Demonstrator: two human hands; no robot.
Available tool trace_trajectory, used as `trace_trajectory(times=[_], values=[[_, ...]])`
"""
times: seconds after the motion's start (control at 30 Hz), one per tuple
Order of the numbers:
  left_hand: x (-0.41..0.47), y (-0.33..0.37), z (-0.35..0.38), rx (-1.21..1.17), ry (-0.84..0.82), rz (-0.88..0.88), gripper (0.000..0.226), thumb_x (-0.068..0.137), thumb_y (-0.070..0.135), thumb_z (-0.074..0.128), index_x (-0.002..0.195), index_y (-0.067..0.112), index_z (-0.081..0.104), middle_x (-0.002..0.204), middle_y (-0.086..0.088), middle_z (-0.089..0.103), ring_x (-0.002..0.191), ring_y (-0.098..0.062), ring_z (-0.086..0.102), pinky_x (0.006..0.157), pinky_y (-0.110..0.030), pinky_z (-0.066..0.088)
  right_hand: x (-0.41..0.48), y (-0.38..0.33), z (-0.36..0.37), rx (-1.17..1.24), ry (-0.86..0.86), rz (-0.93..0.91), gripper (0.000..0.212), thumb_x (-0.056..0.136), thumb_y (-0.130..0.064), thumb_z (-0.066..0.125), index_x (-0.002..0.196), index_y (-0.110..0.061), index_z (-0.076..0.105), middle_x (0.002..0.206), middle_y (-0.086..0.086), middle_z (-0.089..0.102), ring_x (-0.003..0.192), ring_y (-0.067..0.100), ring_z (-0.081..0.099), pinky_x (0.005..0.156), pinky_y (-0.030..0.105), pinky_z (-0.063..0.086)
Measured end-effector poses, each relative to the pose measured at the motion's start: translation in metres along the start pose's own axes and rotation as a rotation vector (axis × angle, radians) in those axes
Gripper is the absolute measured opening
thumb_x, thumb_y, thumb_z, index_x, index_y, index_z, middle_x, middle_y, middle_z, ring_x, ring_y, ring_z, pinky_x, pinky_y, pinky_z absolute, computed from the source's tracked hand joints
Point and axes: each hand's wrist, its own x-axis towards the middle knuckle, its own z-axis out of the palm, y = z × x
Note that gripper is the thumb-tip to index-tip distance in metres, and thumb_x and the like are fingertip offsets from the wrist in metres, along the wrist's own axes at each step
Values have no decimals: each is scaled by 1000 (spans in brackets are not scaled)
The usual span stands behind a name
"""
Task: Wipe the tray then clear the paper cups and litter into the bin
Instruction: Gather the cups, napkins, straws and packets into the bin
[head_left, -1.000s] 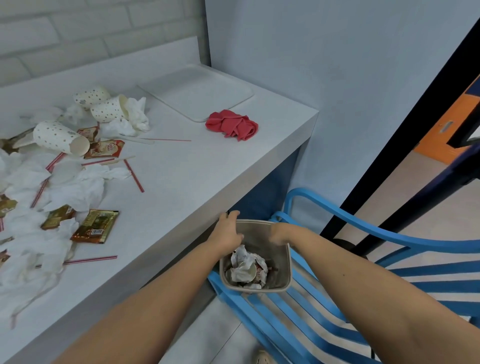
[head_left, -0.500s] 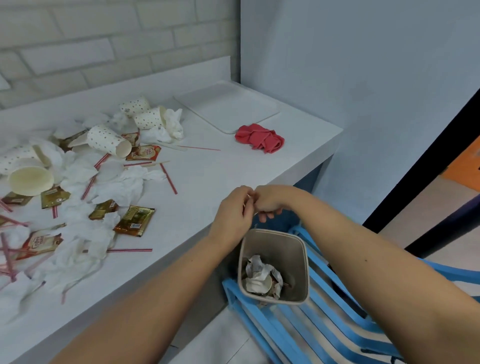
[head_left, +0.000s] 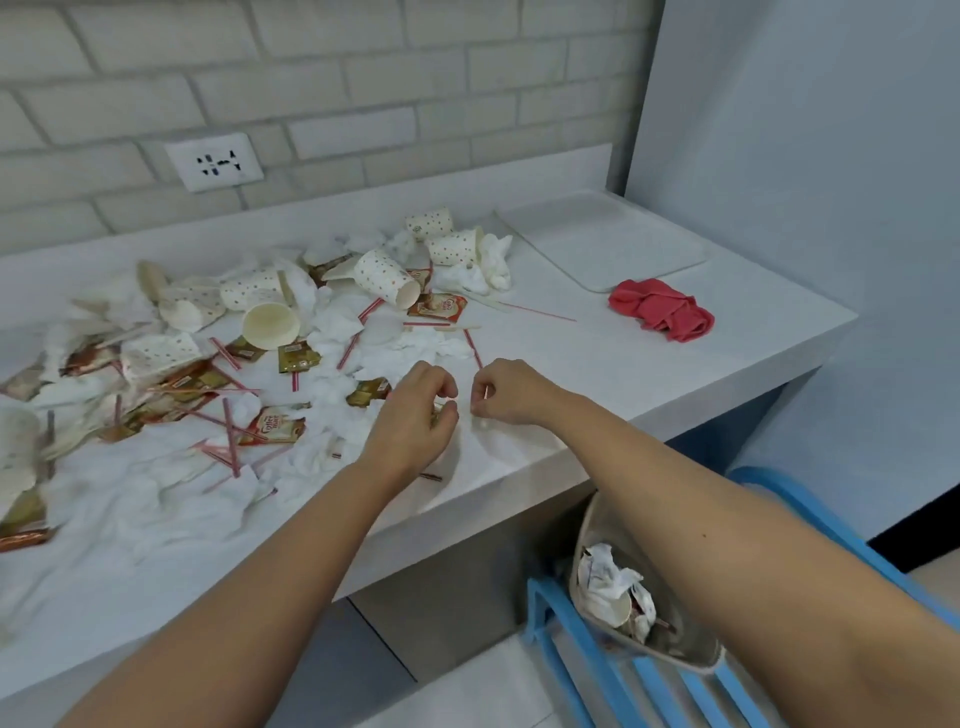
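Both hands are low over the litter at the front of the white counter. My left hand (head_left: 415, 415) curls its fingers round a gold sachet (head_left: 435, 415). My right hand (head_left: 506, 392) pinches the end of a red straw (head_left: 472, 348). Spotted paper cups (head_left: 387, 278) lie tipped among tissues (head_left: 337, 327), sachets and straws across the counter's left half. The white tray (head_left: 550, 270) sits bare at the back right, with a crumpled red cloth (head_left: 660, 309) in front of it. The beige bin (head_left: 675, 665), holding crumpled paper, stands below the counter edge under my right forearm.
The bin rests on a blue slatted chair (head_left: 571, 634) beside the counter. A brick wall with a socket (head_left: 214, 162) runs behind the counter, and a pale blue wall (head_left: 805, 208) closes off the right side.
Both hands rose from the bin and moved forward onto the counter among the litter. The view swung up and left from the bin to the counter.
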Motion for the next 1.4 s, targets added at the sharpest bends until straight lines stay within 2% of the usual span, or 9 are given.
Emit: trace_trajectory(times=[0.13, 0.3, 0.5, 0.73, 0.93, 1.07, 1.2, 1.3, 1.4], values=[[-11, -37, -36, 64, 6, -120, 20, 79, 16, 56, 98, 8, 56, 95, 1, 45, 88, -19, 47, 75, -28, 38, 20, -34, 25, 3, 61, -151, 19, 86, -14, 62, 103, -5, 65, 85, -4, 46, 84, 15, 47, 60, 19, 36], [-29, -72, -74, 206, -143, -315, 75, 57, 67, 46, 110, 14, 52, 106, 0, 42, 100, -19, 44, 82, -32, 41, 39, -69, 52, -25, 2, -248, 45, 85, -25, 66, 126, -11, 55, 112, 8, 44, 103, 21, 47, 87, 27, 41], [-53, -86, -87, 274, -428, -444, 71, 71, 51, 72, 125, 18, 41, 116, 1, 43, 98, -13, 44, 82, -26, 41, 51, -85, 73, -220, -107, -268, 57, 88, -28, 62, 138, -9, 42, 139, 12, 38, 130, 29, 32, 104, 38, 35], [-56, -87, -81, 343, -356, -518, 37, 90, 14, 49, 126, 6, 46, 119, -13, 49, 103, -25, 51, 77, -25, 38, 66, -91, 84, -168, -70, -260, 22, 90, -18, 60, 103, -1, 63, 117, 13, 57, 110, 26, 53, 87, 32, 43], [-52, -86, -77, 287, -268, -617, 24, 91, 6, 46, 113, -1, 46, 82, -5, 50, 79, -20, 49, 52, -22, 34, 65, -99, 69, -30, 55, -360, 6, 90, -3, 53, 93, -3, 58, 98, 8, 46, 86, 19, 46, 69, 20, 31], [-46, -85, -78, 335, -274, -662, 27, 93, 10, 50, 118, 0, 48, 109, -14, 59, 84, -19, 49, 68, -24, 39, 64, -104, 46, 160, 237, -420, 18, 84, 11, 44, 94, 2, 56, 95, 4, 40, 71, 13, 42, 59, 14, 33], [-42, -87, -72, 348, -311, -691, 26, 92, 12, 52, 115, 0, 51, 107, -12, 59, 94, -23, 57, 70, -24, 40, 63, -106, 35, 325, 275, -393, 28, 84, 12, 35, 95, -1, 57, 78, 12, 54, 62, 16, 45, 57, 22, 32], [-40, -84, -65, 359, -336, -701, 27, 93, 12, 50, 116, 0, 51, 111, -14, 61, 101, -25, 60, 72, -26, 45, 62, -107, 36, 327, 206, -273, 27, 87, 2, 39, 77, -6, 63, 68, 10, 55, 55, 15, 43, 56, 25, 32], [-38, -85, -61, 410, -362, -706, 24, 93, 10, 49, 113, -1, 54, 111, -15, 62, 102, -27, 61, 80, -30, 50, 55, -105, 47, 38, -10, -224, 27, 84, -17, 56, 60, -5, 52, 58, 3, 43, 53, 16, 38, 55, 25, 30]])
